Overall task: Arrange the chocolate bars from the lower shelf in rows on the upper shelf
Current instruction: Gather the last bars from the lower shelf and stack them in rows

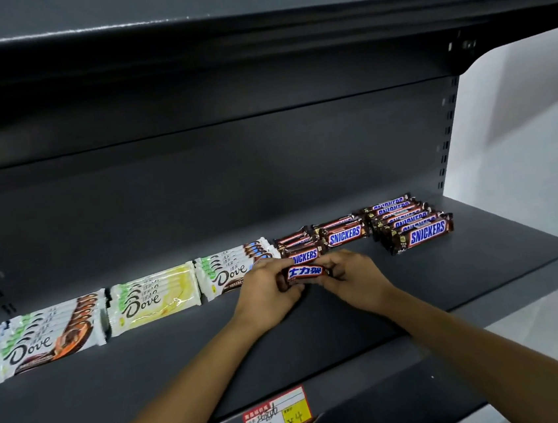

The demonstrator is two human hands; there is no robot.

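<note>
Two bare forearms show, uncovered from the lower edge of the view up to the wrists, with no sleeve reaching into sight. The left hand and the right hand are likewise bare: no glove, ring, watch or wristband shows on either one.

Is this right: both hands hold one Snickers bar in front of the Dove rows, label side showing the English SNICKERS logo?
Not quite. In the head view the left hand and right hand do hold one Snickers bar, beside the Dove rows, but its upward face shows Chinese characters, not the English logo.
</note>
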